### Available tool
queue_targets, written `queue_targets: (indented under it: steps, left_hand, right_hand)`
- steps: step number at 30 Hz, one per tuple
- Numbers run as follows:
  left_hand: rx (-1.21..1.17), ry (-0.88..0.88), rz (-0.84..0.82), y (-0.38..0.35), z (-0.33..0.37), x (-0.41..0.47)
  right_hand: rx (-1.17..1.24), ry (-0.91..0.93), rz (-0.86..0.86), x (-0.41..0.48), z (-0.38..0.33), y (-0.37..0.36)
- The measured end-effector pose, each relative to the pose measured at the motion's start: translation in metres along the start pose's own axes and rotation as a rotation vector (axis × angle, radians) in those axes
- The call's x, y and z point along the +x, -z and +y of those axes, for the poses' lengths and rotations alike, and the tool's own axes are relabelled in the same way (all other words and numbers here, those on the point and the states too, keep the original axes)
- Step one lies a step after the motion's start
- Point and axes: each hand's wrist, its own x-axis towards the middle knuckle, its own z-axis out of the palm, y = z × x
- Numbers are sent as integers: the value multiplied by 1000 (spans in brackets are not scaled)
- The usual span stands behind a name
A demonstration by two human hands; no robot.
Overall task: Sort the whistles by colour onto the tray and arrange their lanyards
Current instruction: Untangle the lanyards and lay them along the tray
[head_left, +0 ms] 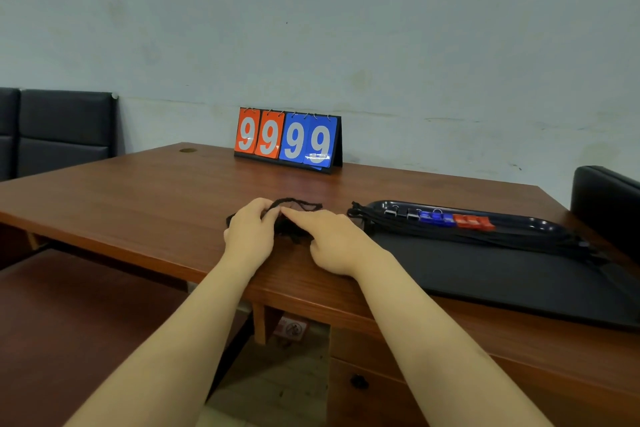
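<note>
A tangle of black lanyard cord [294, 218] lies on the brown table in front of me. My left hand [251, 232] pinches a strand of it at the fingertips. My right hand [332, 243] lies on the tangle with its forefinger stretched out and touching the same strand. Any whistle in the tangle is hidden. To the right, a dark tray [540, 224] holds a row of whistles: black ones [401, 212] at the left, blue ones [437, 217] in the middle, red ones [473, 222] at the right. Their black lanyards [485, 236] run along the tray's near side.
A black mat [502, 274] lies on the table [138, 191] under and before the tray. A flip scoreboard [289, 139] showing 99 99 stands at the table's far edge by the wall. Dark chairs stand at the far left [62, 128] and far right [606, 201].
</note>
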Motion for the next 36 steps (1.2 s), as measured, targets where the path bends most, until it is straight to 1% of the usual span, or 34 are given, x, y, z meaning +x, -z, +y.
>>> queue_targets:
  steps: [4, 6, 9, 11, 12, 14, 15, 17, 18, 20, 21, 23, 25, 27, 29, 31, 33, 36]
  left_hand:
    - [-28, 13, -22, 0, 0, 0]
    - [-53, 74, 36, 1, 3, 0]
    - [-61, 260, 222, 4, 10, -2]
    - [-14, 273, 267, 5, 15, -3]
    - [32, 232, 261, 5, 15, -3]
    - [113, 82, 203, 5, 16, -6]
    - [147, -27, 148, 5, 15, -8]
    - [237, -255, -13, 3, 15, -13]
    - [292, -332, -99, 1, 15, -15]
    - [399, -396, -224, -5, 14, -14]
    - [436, -397, -246, -6, 15, -12]
    - [471, -367, -206, -8, 16, -10]
    - [523, -310, -92, -10, 16, -8]
    - [622, -215, 33, -9, 15, -9]
    - [697, -97, 123, -8, 16, -11]
    - [741, -3, 163, -8, 17, -12]
    - [776, 47, 168, -8, 16, -13]
    - [737, 37, 184, -9, 11, -11]
  right_hand:
    - [-12, -11, -8, 1, 1, -1]
    - [-5, -9, 32, 3, 3, -3]
    - [100, -73, 208, 5, 8, -6]
    - [208, -126, 345, 4, 11, -5]
    - [276, -144, 404, 3, 13, -4]
    - [431, -153, 493, 0, 14, -1]
    - [495, -148, 522, -1, 13, 1]
    - [592, -134, 566, -2, 12, 4]
    - [637, -128, 586, -3, 12, 5]
    - [720, -134, 618, -3, 11, 6]
    - [753, -148, 637, -3, 12, 6]
    - [795, -185, 688, -3, 14, 6]
    - [781, -226, 747, -3, 15, 7]
    - [772, -282, 830, -2, 17, 9]
    - [842, -355, 952, -2, 19, 11]
    - [928, -432, 1076, -2, 21, 14]
    - [993, -475, 1160, -3, 23, 16]
    - [1008, -471, 1228, -4, 25, 19]
